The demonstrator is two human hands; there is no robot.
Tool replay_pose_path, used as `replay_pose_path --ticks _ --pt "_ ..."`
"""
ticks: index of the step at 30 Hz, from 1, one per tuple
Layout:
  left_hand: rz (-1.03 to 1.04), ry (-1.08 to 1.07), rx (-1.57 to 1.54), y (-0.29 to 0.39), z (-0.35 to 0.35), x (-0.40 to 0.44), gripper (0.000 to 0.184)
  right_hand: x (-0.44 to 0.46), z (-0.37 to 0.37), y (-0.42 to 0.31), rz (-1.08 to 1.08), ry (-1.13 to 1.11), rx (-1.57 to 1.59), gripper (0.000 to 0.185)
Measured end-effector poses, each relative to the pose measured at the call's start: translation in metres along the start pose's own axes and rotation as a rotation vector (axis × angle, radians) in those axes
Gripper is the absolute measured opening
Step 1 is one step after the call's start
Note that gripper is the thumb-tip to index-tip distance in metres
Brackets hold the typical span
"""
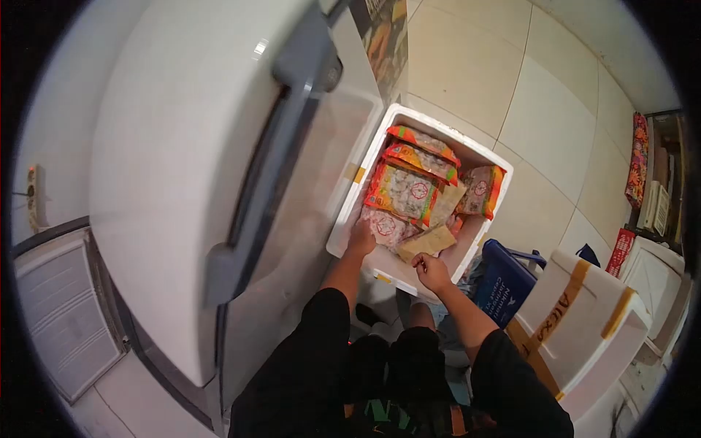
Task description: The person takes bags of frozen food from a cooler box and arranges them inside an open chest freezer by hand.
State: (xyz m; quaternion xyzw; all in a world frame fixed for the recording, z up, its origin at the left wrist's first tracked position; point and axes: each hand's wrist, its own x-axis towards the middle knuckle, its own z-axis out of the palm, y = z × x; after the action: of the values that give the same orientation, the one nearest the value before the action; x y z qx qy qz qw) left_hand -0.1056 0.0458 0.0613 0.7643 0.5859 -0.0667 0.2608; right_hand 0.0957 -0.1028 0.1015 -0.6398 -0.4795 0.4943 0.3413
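A white foam box (447,129) holds several orange-edged clear plastic packs of pale, lumpy food. My left hand (361,239) reaches inside the near left corner. Its fingers are closed at the edge of a pinkish food pack (385,225), partly hidden against it. My right hand (432,271) is over the near side of the box, fingers curled together beside a tan flat piece (427,242); whether anything is in them I cannot make out. Another tan piece (447,204) lies among the packs, next to a large orange pack (401,191).
At left stands a tall white fridge (175,146) with a grey handle (274,168), close along the box. On the right are a blue bag (504,281) and a taped white foam box (584,321). Pale tiles (544,128) cover the floor beyond.
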Motion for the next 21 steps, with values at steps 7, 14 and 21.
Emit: replay_pose_path --ticks 7,14,21 --pt "0.024 -0.008 0.159 -0.079 0.083 0.033 0.06 0.007 0.018 0.037 -0.076 -0.01 -0.142 0.014" --pt "-0.352 -0.112 -0.009 -0.056 0.062 0.041 0.077 -0.01 0.018 0.055 0.029 -0.086 -0.096 0.013" --pt "-0.53 -0.266 -0.08 -0.056 0.06 0.052 0.076 0.022 0.014 0.057 0.047 -0.116 -0.178 0.017"
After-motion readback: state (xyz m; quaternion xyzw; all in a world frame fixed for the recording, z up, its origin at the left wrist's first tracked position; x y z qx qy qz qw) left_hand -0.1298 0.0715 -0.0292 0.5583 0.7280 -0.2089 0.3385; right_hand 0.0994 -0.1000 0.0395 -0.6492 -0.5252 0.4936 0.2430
